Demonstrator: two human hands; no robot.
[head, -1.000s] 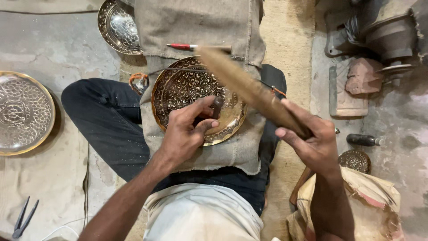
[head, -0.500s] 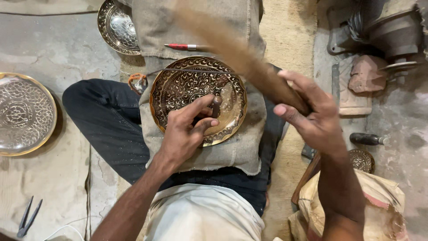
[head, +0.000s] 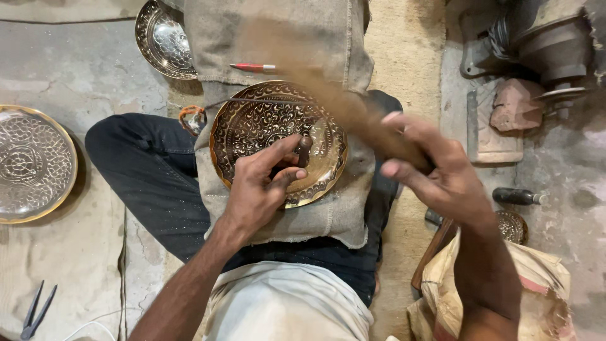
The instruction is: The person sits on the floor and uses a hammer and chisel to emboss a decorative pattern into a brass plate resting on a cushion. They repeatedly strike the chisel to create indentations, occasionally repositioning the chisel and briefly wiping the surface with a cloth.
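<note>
An engraved brass plate (head: 252, 120) rests on a burlap cloth (head: 328, 215) over my lap. My left hand (head: 259, 189) lies on the plate's near side and pinches a small dark chisel (head: 305, 151) upright against the metal. My right hand (head: 435, 170) grips a long wooden stick (head: 353, 113), blurred with motion, raised slanting above the plate's right side toward the chisel.
Two more patterned metal plates lie on the floor, one at the left (head: 31, 164) and one at the top (head: 161, 38). A red pen (head: 252, 66) sits on the cloth. Pliers (head: 35, 312) lie bottom left. Metal tools and a block (head: 511, 107) crowd the right.
The wooden stick has swung in my right hand, now blurred and shifted toward the plate's upper right. My left hand keeps the chisel on the plate, barely shifted.
</note>
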